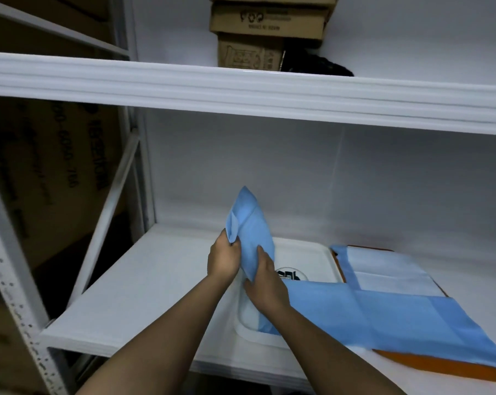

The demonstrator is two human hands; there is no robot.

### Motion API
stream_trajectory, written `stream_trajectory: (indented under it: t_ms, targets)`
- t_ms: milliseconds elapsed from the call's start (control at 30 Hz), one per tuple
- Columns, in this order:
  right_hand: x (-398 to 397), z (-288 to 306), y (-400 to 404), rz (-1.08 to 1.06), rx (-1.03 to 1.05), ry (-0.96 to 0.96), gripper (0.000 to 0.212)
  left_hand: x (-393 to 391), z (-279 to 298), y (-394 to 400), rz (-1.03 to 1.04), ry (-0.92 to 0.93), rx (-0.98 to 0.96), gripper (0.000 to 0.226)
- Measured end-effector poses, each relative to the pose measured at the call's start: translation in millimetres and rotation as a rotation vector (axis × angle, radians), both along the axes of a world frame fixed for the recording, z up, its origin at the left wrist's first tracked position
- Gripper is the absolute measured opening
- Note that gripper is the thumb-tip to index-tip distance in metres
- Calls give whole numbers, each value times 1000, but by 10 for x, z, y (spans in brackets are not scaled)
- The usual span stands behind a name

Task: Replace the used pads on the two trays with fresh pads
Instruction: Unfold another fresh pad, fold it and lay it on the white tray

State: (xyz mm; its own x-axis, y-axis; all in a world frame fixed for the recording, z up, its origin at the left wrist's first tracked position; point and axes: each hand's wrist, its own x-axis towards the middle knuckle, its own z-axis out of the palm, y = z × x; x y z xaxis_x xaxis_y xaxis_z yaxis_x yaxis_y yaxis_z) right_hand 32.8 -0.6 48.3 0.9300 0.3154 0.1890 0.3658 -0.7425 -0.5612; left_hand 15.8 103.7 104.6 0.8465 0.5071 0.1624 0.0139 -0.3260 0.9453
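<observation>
1. White metal shelving (241, 89) filled the view; you worked on the lower shelf (144, 297), with cardboard boxes (266, 21) stacked on the shelf above.
2. Your left hand (222, 259) pinched the near edge of a folded blue pad (248, 223), fingers curled round it, and held it upright, probably to keep it clear of the shelf while you opened it.
3. Your right hand (265, 285) gripped the pad's lower part, thumb laid on its face. How its other fingers lay, I could not tell.
4. You held the pad over the white tray (304, 252), which showed bare at its far side and likely awaited this pad.
5. Beside it sat an orange tray (429, 363) under an unfolded blue pad (398, 317). That pad hung past the tray's edges and onto the white tray, so it likely wanted squaring.
</observation>
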Motion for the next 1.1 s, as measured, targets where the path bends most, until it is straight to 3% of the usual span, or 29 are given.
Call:
stream_trajectory:
  t_ms: [233,533,633,733,1000,1100]
  targets:
    - [-20,-273,279,44,-128,29,82,-120,-132,589,122,21,-28,20]
    - [-72,-658,313,79,-384,70,70,-169,-409,1133,147,12,-237,16]
    - [-65,-670,325,110,-553,13,61,-181,-548,1298,171,34,-330,20]
    - [-96,-698,394,144,-615,-175,42,-162,-773,1455,201,87,-395,31]
    - [-105,-891,562,231,-743,-312,34,-231,-1195,1522,292,123,-671,41]
    - [-101,-957,555,268,-791,-286,40,-234,-1429,1498,298,281,-650,36]
